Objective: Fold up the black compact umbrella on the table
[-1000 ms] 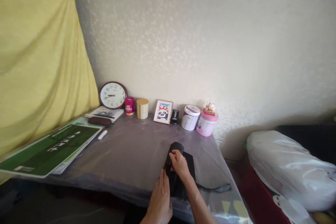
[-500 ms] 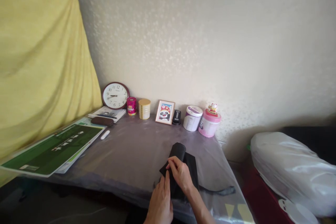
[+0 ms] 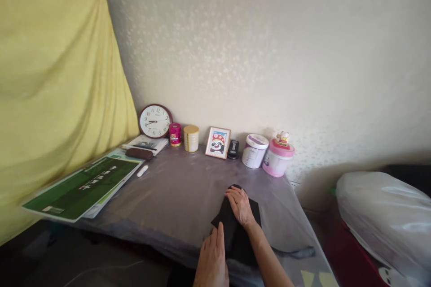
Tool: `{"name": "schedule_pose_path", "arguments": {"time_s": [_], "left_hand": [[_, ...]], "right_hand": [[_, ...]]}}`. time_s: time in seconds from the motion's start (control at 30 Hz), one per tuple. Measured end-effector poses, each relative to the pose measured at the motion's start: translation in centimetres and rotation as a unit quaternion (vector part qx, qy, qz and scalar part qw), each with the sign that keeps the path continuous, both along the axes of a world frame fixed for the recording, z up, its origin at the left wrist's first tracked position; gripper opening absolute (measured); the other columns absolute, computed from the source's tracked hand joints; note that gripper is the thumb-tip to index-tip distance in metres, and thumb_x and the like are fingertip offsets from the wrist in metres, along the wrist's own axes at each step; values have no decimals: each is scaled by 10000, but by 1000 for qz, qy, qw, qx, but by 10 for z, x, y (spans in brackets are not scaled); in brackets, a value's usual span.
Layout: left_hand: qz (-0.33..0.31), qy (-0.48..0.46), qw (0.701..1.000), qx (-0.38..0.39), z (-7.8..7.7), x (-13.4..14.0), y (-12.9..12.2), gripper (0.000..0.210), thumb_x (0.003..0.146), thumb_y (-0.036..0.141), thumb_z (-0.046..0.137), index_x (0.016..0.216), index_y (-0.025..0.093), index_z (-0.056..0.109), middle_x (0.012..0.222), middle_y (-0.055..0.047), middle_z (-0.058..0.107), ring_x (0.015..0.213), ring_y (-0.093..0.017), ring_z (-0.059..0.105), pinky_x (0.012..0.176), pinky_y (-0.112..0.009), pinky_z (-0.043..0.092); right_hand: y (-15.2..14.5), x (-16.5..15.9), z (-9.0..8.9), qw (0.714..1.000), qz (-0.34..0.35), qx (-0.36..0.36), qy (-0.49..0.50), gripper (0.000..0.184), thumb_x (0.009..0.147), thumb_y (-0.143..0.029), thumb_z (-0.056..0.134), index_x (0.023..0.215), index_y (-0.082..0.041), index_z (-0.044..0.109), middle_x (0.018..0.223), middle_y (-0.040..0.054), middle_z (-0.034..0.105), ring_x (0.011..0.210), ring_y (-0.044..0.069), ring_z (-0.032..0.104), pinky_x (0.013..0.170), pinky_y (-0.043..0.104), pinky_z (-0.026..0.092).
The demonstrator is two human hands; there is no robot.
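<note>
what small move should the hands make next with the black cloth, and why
Probably tuck in the left corner with the left hand: that corner juts out sideways, the left fingertips are right beside it, and the right hand lies on the far part of the black cloth, seemingly steadying it.

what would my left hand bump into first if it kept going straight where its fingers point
Most likely the black material, right at the left hand's fingertips; whether they already touch is unclear. Beyond it, the right hand seems close to that line.
</note>
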State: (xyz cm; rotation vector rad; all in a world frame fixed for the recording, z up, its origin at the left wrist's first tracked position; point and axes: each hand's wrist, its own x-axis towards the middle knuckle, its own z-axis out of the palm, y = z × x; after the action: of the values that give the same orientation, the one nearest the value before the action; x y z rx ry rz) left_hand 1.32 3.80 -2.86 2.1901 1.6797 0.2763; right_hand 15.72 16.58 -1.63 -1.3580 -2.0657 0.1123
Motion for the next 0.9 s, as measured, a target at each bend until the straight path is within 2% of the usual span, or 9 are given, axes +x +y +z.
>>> {"name": "schedule_pose_path", "arguments": {"time_s": [0.13, 0.2, 0.27, 0.4, 0.47, 0.53, 0.63, 0.77, 0.9], "left_hand": [[2, 5, 1000, -4, 3, 0, 0, 863, 613, -3, 367, 1398, 96, 22, 1442, -151, 273, 1283, -241, 325, 1051, -371, 270], [4, 5, 1000, 2, 5, 0, -1, 868, 613, 6, 373, 1399, 97, 16, 1440, -152, 277, 1283, -244, 325, 1045, -372, 280], [4, 5, 1000, 10, 4, 0, -1, 868, 611, 9, 378, 1399, 95, 22, 1436, -154, 285, 1280, -246, 329, 1042, -371, 284], [3, 9, 1000, 19, -2, 1, -1, 844, 618, -2, 371, 1398, 88, 62, 1442, -149, 276, 1291, -241, 315, 1056, -365, 265], [0, 9, 1000, 21, -4, 1, -1, 830, 624, -4, 366, 1397, 85, 78, 1447, -146, 264, 1301, -234, 301, 1062, -358, 255], [1, 7, 1000, 21, -4, 1, -1, 828, 629, -11, 356, 1398, 93, 69, 1451, -142, 259, 1298, -226, 308, 1058, -352, 262], [6, 3, 1000, 18, 1, 0, -2, 830, 635, -15, 354, 1398, 95, 46, 1449, -142, 262, 1285, -227, 331, 1046, -350, 280], [2, 8, 1000, 10, 14, -1, -6, 799, 658, -8, 351, 1396, 77, 55, 1446, -142, 269, 1284, -229, 329, 1046, -343, 279], [16, 15, 1000, 5, 25, 0, -9, 758, 687, -7, 329, 1396, 76, 75, 1430, -139, 304, 1262, -221, 359, 1040, -336, 285]], "right_hand": [[25, 10, 1, 998, -63, 19, 0, 320, 904, -269, 362, 958, -219, 674, 1074, 64, 669, 1135, 212, 521, 977, 419, 363], [24, 11, 7, 991, -120, 50, 12, 319, 898, -269, 366, 982, -184, 662, 1076, 101, 661, 1105, 221, 542, 952, 413, 391], [10, 7, 15, 987, -131, 85, 31, 312, 897, -275, 377, 1008, -156, 643, 1074, 124, 653, 1081, 224, 554, 941, 411, 405], [-33, -15, 18, 996, 33, 71, 31, 270, 909, -237, 388, 940, -197, 653, 933, 66, 689, 1047, 183, 570, 944, 364, 417], [-41, -21, 12, 997, 58, 60, 6, 282, 906, -223, 389, 886, -218, 671, 910, 47, 699, 1063, 188, 568, 1003, 423, 360], [-36, -16, 4, 997, 16, 72, 7, 287, 897, -227, 385, 965, -199, 663, 1028, 75, 678, 1108, 208, 546, 1006, 452, 351], [-17, 12, -6, 989, -111, 74, 60, 327, 864, -272, 387, 1029, -141, 637, 1136, 133, 628, 1093, 232, 553, 948, 421, 417], [-18, 60, -15, 954, -272, -18, 128, 396, 827, -331, 368, 1037, -102, 614, 1032, 154, 660, 956, 233, 616, 866, 361, 464], [-44, 82, -19, 930, -321, -114, 139, 407, 798, -372, 386, 1003, -116, 627, 989, 139, 680, 920, 244, 633, 808, 332, 471]]}}
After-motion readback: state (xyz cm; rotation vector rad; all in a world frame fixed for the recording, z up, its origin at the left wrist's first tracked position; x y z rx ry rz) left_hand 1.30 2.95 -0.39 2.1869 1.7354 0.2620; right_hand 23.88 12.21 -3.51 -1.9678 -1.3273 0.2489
